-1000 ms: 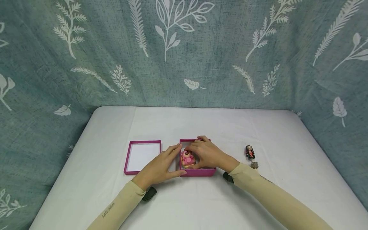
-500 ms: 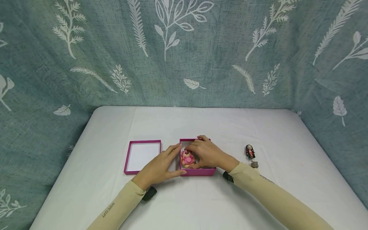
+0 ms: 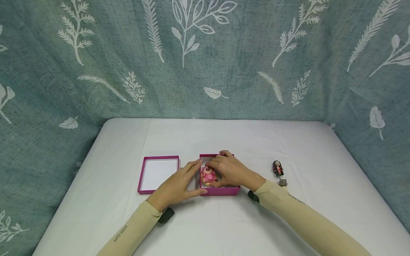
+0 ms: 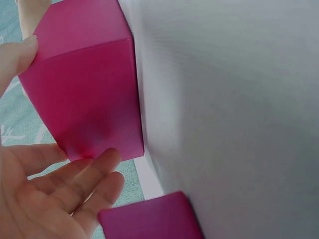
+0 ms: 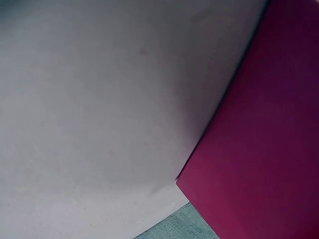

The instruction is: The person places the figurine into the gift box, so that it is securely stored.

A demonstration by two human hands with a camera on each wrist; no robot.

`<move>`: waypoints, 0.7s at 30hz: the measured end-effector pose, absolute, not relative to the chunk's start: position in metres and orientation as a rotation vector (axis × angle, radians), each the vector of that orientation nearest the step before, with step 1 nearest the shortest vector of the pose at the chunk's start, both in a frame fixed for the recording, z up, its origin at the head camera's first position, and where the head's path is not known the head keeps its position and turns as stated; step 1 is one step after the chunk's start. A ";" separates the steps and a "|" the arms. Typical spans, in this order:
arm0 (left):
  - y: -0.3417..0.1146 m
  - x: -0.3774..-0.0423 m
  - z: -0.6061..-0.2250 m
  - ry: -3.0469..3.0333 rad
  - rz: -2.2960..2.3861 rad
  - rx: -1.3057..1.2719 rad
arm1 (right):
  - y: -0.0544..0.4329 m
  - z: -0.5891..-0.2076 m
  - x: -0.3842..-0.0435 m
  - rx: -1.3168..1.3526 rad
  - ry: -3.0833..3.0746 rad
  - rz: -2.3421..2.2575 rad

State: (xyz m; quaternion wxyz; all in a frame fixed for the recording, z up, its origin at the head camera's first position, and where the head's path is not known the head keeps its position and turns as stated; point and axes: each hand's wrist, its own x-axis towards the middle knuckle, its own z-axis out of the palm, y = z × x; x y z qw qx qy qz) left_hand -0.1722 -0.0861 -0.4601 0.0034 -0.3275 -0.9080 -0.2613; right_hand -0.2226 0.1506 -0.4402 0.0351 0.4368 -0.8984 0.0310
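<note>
A magenta box [image 3: 221, 192] with a pale inside stands open-topped on the table. At its left side, my left hand [image 3: 176, 181] steadies it: the thumb lies at the near top corner and the index fingertip at the far end of that wall. The left wrist view shows the other fingers loosely bent beside the box wall [image 4: 94, 104]. My right hand [image 3: 229, 170] reaches into the box and grips a pink bear figurine [image 3: 209, 176], thumb and fingers about its right side. In the right wrist view only the box's outer wall [image 5: 264, 134] shows; the hand is hidden.
Left of the box lies its lid [image 3: 141, 177], white inside up, with a magenta rim. A small doll in black and red [image 3: 278, 168] and a little grey piece [image 3: 283, 182] lie on the white-covered table [image 3: 256, 138] at the right. A patterned green curtain [image 3: 237, 96] hangs behind.
</note>
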 end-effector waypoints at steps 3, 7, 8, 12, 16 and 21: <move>-0.086 -0.173 -0.460 -2.846 -0.822 -1.028 | 0.151 -0.439 -0.223 1.344 -2.750 0.085; -0.086 -0.173 -0.459 -2.841 -0.827 -1.030 | 0.151 -0.438 -0.222 1.341 -2.745 0.088; -0.086 -0.173 -0.458 -2.840 -0.828 -1.029 | 0.150 -0.438 -0.222 1.341 -2.745 0.088; -0.085 -0.173 -0.458 -2.834 -0.837 -1.035 | 0.150 -0.438 -0.223 1.344 -2.740 0.080; -0.085 -0.172 -0.458 -2.841 -0.844 -1.034 | 0.150 -0.441 -0.224 1.348 -2.732 0.083; -0.085 -0.172 -0.458 -2.840 -0.845 -1.032 | 0.150 -0.443 -0.225 1.349 -2.741 0.098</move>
